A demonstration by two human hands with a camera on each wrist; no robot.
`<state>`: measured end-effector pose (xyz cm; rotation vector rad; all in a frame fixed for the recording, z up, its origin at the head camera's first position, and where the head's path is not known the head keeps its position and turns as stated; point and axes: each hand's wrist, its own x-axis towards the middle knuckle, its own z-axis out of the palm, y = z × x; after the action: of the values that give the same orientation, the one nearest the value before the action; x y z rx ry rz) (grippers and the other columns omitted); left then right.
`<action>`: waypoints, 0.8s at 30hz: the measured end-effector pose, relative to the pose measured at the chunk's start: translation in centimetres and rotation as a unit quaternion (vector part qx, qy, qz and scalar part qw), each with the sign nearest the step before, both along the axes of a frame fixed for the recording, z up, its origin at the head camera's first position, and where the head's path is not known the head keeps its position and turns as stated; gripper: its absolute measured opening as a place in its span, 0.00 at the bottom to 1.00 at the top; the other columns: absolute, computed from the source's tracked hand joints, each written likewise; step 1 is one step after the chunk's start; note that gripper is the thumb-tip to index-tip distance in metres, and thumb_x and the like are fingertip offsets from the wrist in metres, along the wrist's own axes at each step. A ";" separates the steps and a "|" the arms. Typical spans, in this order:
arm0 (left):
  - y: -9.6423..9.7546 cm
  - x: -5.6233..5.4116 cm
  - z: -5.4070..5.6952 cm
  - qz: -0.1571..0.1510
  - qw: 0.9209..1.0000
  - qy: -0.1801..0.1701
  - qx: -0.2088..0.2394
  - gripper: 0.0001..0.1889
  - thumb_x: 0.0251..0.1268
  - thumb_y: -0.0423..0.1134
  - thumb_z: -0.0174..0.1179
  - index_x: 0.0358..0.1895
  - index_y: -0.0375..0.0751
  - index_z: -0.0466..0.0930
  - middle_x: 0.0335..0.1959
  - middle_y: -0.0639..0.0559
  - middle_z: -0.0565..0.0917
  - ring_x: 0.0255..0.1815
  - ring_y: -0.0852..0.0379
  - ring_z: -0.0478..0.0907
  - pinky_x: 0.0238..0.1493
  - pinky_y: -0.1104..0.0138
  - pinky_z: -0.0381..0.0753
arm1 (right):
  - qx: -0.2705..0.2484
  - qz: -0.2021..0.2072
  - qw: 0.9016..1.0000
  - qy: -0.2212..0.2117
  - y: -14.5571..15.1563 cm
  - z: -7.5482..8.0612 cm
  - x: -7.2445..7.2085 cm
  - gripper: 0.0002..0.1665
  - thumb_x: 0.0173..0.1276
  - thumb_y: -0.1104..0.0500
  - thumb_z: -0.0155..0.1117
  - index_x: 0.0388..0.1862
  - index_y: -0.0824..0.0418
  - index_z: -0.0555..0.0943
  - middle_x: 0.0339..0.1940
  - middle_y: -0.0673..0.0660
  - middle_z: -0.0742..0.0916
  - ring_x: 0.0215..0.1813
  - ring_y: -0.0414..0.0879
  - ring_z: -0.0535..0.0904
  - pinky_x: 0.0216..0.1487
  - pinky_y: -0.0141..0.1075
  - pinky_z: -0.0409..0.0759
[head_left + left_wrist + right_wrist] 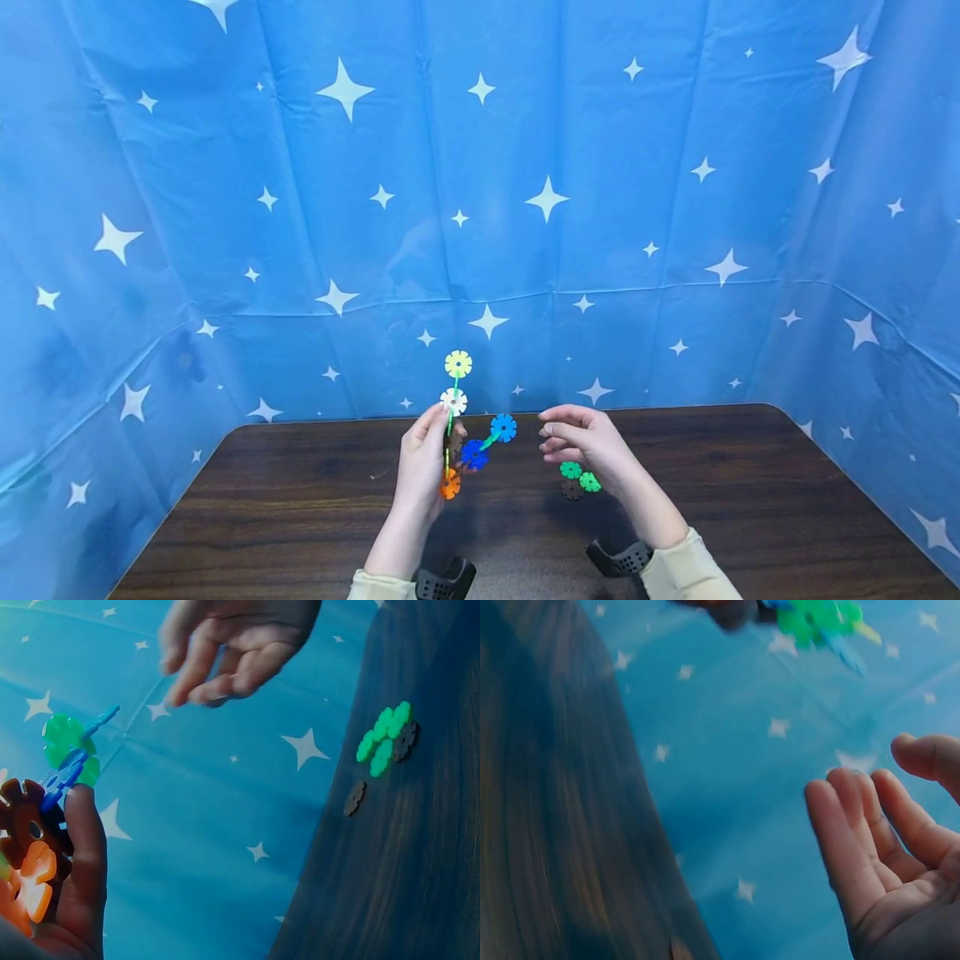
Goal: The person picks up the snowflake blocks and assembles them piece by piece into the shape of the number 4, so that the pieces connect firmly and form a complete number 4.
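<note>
My left hand [418, 471] grips a chain of interlocking snowflake discs above the table. Yellow [458, 364] and white discs [453, 402] stand at its top, joined by green ones seen edge-on. Lower down are an orange disc [450, 484], a dark blue disc [474, 455] and a lighter blue disc [503, 428], with green between the blues. A brown disc [26, 825] shows beside the orange one in the left wrist view. To the right, my right hand [592, 437] hovers with relaxed fingers and an empty palm, apart from the chain.
On the dark wooden table [300, 500], loose green discs [571, 470] and a brown disc [572, 490] lie below the right hand. Another brown disc [355, 798] lies near them in the left wrist view. A blue star-patterned curtain [480, 167] surrounds the table's back and sides.
</note>
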<state>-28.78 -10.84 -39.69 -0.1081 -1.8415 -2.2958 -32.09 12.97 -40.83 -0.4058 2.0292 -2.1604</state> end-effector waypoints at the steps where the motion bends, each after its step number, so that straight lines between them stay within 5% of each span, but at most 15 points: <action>1: 0.0 0.0 0.0 -0.001 1.000 -0.001 0.002 0.18 0.79 0.43 0.45 0.30 0.40 0.76 0.21 0.53 0.71 0.18 0.59 0.62 0.20 0.70 0.67 | 0.010 -0.003 1.000 -0.003 0.7 -0.1 -0.2 0.16 0.69 0.62 0.62 0.51 0.71 0.77 0.39 0.59 0.83 0.37 0.50 0.84 0.43 0.46 0.83; 7: -0.1 0.0 0.0 -0.003 1.000 -0.005 0.008 0.17 0.79 0.43 0.44 0.31 0.40 0.76 0.22 0.52 0.72 0.18 0.59 0.63 0.20 0.70 0.67 | 0.109 -0.022 0.994 -0.009 4.4 -1.4 -1.3 0.19 0.66 0.61 0.65 0.51 0.72 0.78 0.42 0.59 0.83 0.40 0.54 0.83 0.43 0.50 0.82; 14: -0.1 0.0 -0.1 -0.003 1.000 -0.007 0.004 0.17 0.79 0.43 0.44 0.32 0.40 0.76 0.24 0.50 0.73 0.19 0.59 0.63 0.21 0.70 0.67 | 0.247 -0.003 0.969 0.004 6.9 -3.6 -2.1 0.18 0.64 0.61 0.66 0.50 0.71 0.80 0.36 0.56 0.83 0.36 0.51 0.81 0.37 0.46 0.82; 24: 0.1 0.0 -0.1 -0.013 1.000 -0.009 0.010 0.16 0.79 0.44 0.44 0.34 0.40 0.74 0.26 0.50 0.74 0.20 0.60 0.66 0.21 0.69 0.75 | 0.277 0.024 0.960 0.017 7.5 -5.4 -1.6 0.20 0.62 0.61 0.66 0.51 0.71 0.80 0.27 0.53 0.79 0.28 0.46 0.75 0.27 0.39 0.77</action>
<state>-28.75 -10.78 -39.81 -0.1102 -1.8355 -2.3394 -33.71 20.44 -46.19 -0.4018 2.4824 -1.4660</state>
